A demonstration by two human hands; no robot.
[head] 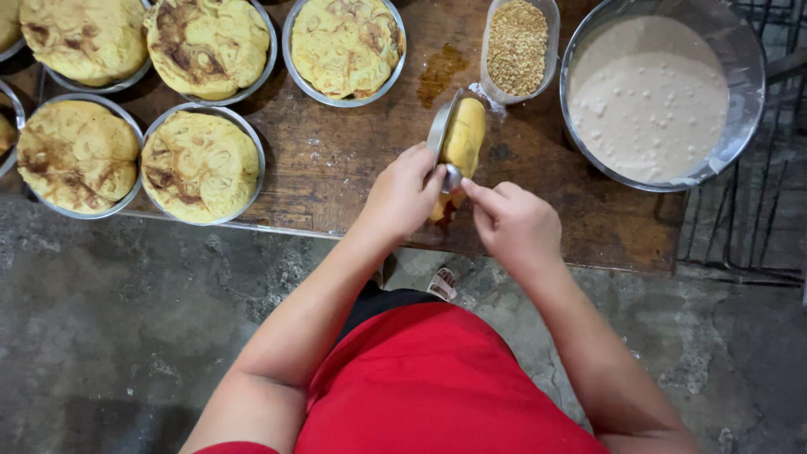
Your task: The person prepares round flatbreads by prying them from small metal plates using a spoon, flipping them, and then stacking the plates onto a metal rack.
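Observation:
My left hand (403,197) holds a small round metal tin (440,126) tipped up on its edge above the wooden table (336,160). A yellow cake (465,134) sits in the tin and faces right. The fingertips of my right hand (513,223) pinch the tin's lower rim, right beside my left thumb. A bit of yellow cake shows under both hands at the table's front edge. Whether my right fingers also touch the cake I cannot tell.
Several metal pans of browned yellow cakes (200,164) fill the table's left and back. A clear tub of tan crumbs (517,46) and a large metal bowl of pale batter (647,92) stand at the back right. A dark wire rack (748,210) lies farther right, with concrete floor below.

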